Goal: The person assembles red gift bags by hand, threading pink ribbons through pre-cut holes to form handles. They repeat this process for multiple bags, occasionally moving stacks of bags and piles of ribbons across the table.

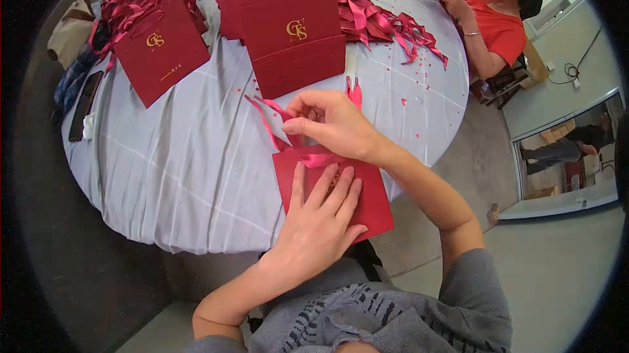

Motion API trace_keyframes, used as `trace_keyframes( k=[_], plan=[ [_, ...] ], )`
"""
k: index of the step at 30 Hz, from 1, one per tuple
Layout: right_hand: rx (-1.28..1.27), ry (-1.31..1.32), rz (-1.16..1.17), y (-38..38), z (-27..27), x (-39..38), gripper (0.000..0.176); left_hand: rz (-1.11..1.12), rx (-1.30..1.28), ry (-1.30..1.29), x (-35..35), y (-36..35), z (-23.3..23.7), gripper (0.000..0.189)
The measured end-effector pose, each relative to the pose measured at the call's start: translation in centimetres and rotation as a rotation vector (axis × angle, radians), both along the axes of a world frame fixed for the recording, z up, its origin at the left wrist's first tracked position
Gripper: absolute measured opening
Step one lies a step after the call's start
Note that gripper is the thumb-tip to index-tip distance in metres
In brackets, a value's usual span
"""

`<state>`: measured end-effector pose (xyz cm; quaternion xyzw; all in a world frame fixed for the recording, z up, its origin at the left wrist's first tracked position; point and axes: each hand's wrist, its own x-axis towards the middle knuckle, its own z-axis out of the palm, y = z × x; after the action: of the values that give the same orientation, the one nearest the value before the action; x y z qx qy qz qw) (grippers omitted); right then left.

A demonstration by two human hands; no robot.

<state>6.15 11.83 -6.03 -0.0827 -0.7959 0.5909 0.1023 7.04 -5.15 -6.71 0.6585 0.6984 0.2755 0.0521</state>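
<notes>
A red paper bag [373, 205] lies at the near edge of the round table. My left hand [318, 212] rests flat on it with the fingers spread, partly covering a gold mark. At the bag's top edge runs a pink ribbon [318, 160], just past my left fingertips. My right hand [334, 124] is above that edge, thumb and fingers curled together on the ribbon. Loose ribbon ends [264, 120] stick out to the left of my right hand, and another pair of ribbon tips [354, 91] shows beyond it.
A fanned stack of red bags [295, 58] with gold lettering stands ahead. Ribboned bags [164, 55] are piled at left, more ribbons [400, 32] at right. A phone [85, 104] lies at the left edge. Red scraps dot the white tablecloth [177, 176]. A person in red [491, 38] handles ribbon opposite.
</notes>
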Motion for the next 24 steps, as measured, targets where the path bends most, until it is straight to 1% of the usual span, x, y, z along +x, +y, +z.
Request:
trace_keyframes(
  k=[1,4,5,7,8,11,15,17,18,20,21,23,24],
  plan=[
    [-0.006,-0.002,-0.002,-0.3,0.1,-0.3,0.013,-0.004,0.001,0.001,0.0,0.0,0.0,0.062],
    [0.136,0.030,0.005,-0.6,0.9,-1.7,0.013,-0.008,-0.003,0.004,0.1,0.0,0.0,0.062],
    [0.135,0.029,0.000,-0.7,0.1,-2.4,0.013,-0.014,-0.004,0.003,0.1,0.0,0.0,0.062],
    [0.340,0.245,0.019,-0.9,-1.6,-3.7,0.014,0.003,-0.010,0.012,0.1,0.0,0.1,0.061],
    [0.438,0.210,-0.006,-1.1,-1.9,-3.7,0.015,0.001,-0.009,0.013,0.1,0.0,0.1,0.061],
    [0.464,0.176,-0.033,-1.3,-1.4,-3.3,0.016,0.021,0.007,0.020,0.2,0.1,0.2,0.061],
    [0.518,0.214,0.000,-1.1,-0.9,-3.2,0.017,0.019,0.021,0.023,0.2,0.0,0.1,0.060],
    [0.439,0.134,-0.082,-0.7,0.4,-2.8,0.019,0.019,0.043,0.023,0.2,0.0,-0.1,0.060],
    [0.460,0.207,-0.129,-0.2,1.0,-2.3,0.020,0.023,0.051,0.019,0.1,0.0,-0.2,0.059],
    [0.410,0.299,-0.219,0.8,2.8,-0.4,0.019,0.018,0.062,0.007,0.2,-0.1,-0.2,0.059],
    [0.441,0.271,-0.233,1.6,3.8,1.2,0.016,0.023,0.035,-0.001,0.2,-0.1,0.1,0.060],
    [0.490,0.187,-0.305,3.4,4.1,3.9,0.012,0.026,0.004,-0.009,0.2,0.0,0.4,0.060],
    [0.534,0.123,-0.359,3.9,4.1,5.2,0.016,0.009,0.010,-0.009,0.2,0.0,0.4,0.060]
  ],
)
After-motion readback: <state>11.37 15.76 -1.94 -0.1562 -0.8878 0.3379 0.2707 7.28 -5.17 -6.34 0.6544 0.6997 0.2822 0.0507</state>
